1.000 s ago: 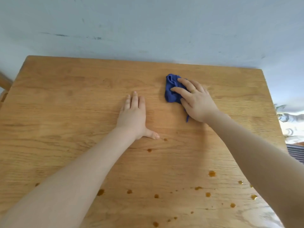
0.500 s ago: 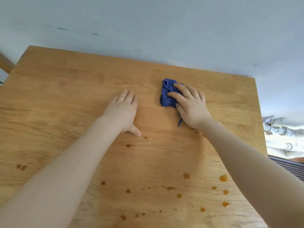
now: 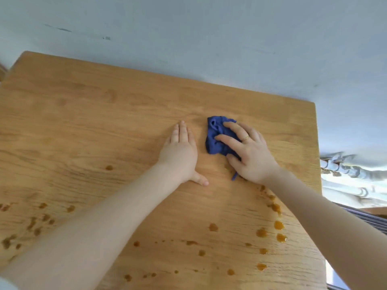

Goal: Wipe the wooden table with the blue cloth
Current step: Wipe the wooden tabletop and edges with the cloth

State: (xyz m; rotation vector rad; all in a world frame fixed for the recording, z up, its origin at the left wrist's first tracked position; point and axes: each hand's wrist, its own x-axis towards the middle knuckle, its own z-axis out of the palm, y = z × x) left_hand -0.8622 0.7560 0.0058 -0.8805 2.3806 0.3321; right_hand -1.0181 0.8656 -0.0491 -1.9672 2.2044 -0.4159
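Note:
The wooden table point(image 3: 88, 114) fills most of the view. A crumpled blue cloth point(image 3: 214, 139) lies on it, right of centre. My right hand point(image 3: 249, 151) presses down on the cloth with its fingers spread, and a ring shows on one finger. A strip of the cloth sticks out under the wrist. My left hand point(image 3: 181, 151) lies flat on the bare wood just left of the cloth, fingers straight and thumb out to the right. Several brown spots point(image 3: 261, 232) dot the near part of the table, on both the left and the right.
A pale wall point(image 3: 209, 49) runs along the table's far edge. Past the table's right edge I see light fabric and pipes point(image 3: 345, 170). A dark strip point(image 3: 364, 218) lies below them.
The view has swung to the left and down, so more brown spots show at the near left. My right hand and the cloth have shifted slightly towards me; the left hand stays flat.

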